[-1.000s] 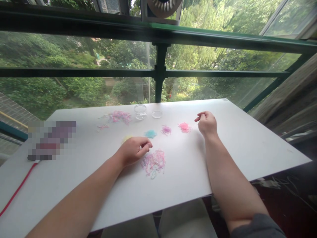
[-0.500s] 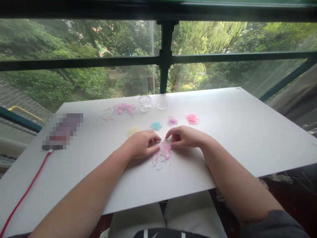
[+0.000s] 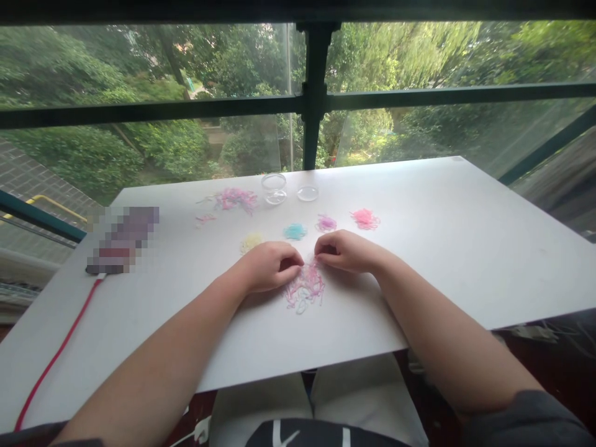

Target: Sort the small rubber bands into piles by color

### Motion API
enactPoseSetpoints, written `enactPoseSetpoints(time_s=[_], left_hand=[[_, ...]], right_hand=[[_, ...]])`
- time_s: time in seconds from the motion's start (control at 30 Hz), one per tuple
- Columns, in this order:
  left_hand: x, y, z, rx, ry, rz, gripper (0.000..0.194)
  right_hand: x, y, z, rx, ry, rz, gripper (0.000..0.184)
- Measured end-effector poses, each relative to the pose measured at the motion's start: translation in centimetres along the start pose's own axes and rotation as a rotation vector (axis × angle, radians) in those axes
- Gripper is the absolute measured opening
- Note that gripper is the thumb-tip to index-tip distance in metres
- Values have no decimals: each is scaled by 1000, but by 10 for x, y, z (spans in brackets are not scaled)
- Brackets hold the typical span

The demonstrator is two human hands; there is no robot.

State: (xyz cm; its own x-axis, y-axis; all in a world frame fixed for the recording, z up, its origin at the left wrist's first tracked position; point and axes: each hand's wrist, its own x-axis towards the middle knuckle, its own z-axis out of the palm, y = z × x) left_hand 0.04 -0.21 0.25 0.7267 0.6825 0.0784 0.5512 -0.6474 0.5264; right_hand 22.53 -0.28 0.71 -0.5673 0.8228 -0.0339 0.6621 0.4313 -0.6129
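Note:
A mixed pile of small, thin rubber bands [image 3: 305, 290], mostly pink and lilac with a pale green loop, lies on the white table. At its upper left edge is my left hand [image 3: 270, 267], thumb and forefinger closed together; whatever they hold is too small to make out. My right hand [image 3: 349, 251] pinches at the pile's upper right edge, with pink strands at its fingertips. Behind the hands lie sorted heaps: yellow bands [image 3: 252, 243], partly hidden by my left hand, blue bands [image 3: 295, 231], purple bands [image 3: 326, 223] and pink bands [image 3: 365, 218].
Farther back are a larger mixed heap of bands [image 3: 236, 199], a few stray pink bands [image 3: 205, 218], a clear round container [image 3: 274, 189] and a clear lid [image 3: 308, 193]. A blurred-out device [image 3: 123, 242] with a red cable [image 3: 58, 354] is at the left. Windows border the table [image 3: 456, 248].
My right hand has come from beside the pink heap to the mixed pile, and its fingers have closed there. My left hand stays at the pile, fingertips now closer together. The view has tilted down.

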Motion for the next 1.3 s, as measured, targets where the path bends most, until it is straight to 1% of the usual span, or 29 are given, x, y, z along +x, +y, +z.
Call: enactPoseSetpoints(time_s=[0.13,0.23,0.33,0.43,0.53,0.67,0.77,0.9,1.0,1.13,1.3], left_hand=[[1,0,0,-11,-9,31,19],[2,-1,2,10,19,11,21],[2,-1,4,26,60,-42,16],[3,-2,6,11,92,-24,20],[3,-2,7,9,69,24,25],[4,-2,7,10,42,42,25],[4,-2,8,14,40,40,24],[3,-1,7,22,48,26,23],[3,-2,6,25,49,32,26],[3,-1,6,1,29,41,23],[3,0,6,1,6,43,24]], right_hand=[[1,1,0,5,8,5,10],[1,1,0,14,0,24,11],[1,1,0,16,-3,35,12],[1,1,0,2,-9,36,8],[1,1,0,-7,-10,33,5],[1,1,0,1,-28,46,6],[1,0,0,3,-14,50,4],[1,1,0,-4,14,43,8],[1,1,1,-1,9,35,6],[0,0,1,4,3,34,5],[1,1,1,1,7,31,4]])
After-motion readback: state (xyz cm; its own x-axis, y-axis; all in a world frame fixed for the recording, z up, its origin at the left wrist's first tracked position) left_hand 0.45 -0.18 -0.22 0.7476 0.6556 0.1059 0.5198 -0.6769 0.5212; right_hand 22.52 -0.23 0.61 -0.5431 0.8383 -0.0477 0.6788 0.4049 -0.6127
